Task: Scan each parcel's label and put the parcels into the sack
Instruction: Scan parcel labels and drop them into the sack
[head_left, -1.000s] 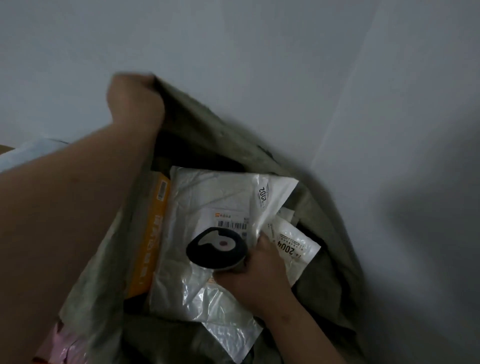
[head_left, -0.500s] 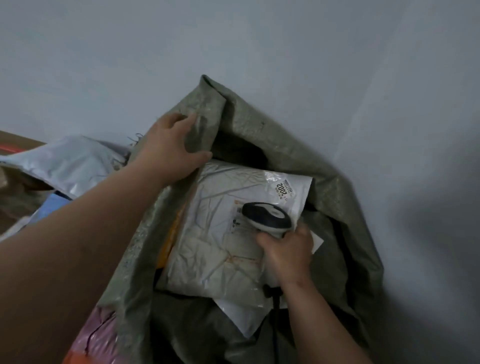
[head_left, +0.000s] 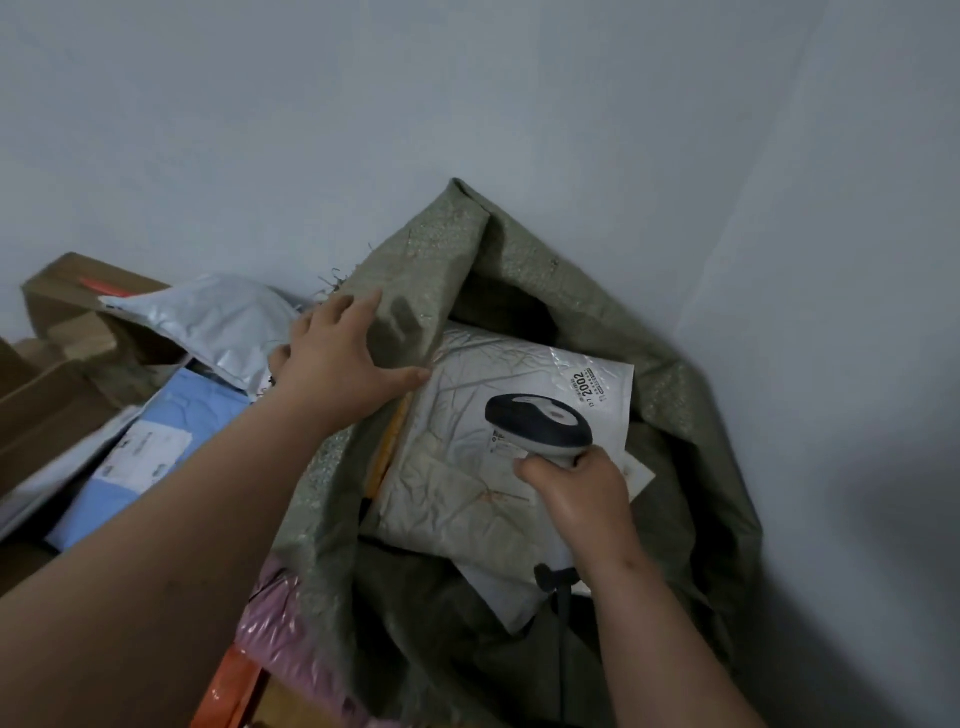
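Note:
A green woven sack (head_left: 519, 260) stands open against the wall. On top inside it lies a white plastic parcel (head_left: 467, 467) with a "2002" sticker, and an orange parcel edge (head_left: 387, 447) shows beside it. My left hand (head_left: 337, 358) holds the sack's left rim, thumb inside, fingers over the cloth. My right hand (head_left: 576, 488) grips a black and grey barcode scanner (head_left: 540, 421), its head over the white parcel's label. The scanner's cable (head_left: 563, 597) runs down past my wrist.
Left of the sack lies a heap of parcels: a white mailer (head_left: 208, 322), a light blue one (head_left: 145, 457), a pink one (head_left: 280, 623), an orange one (head_left: 228, 691) and brown cardboard boxes (head_left: 57, 312). A grey wall stands close behind and to the right.
My left hand has come down from the sack's high rim to its left edge. My right hand turned the scanner over the white parcel's label; the parcel lies flatter in the sack.

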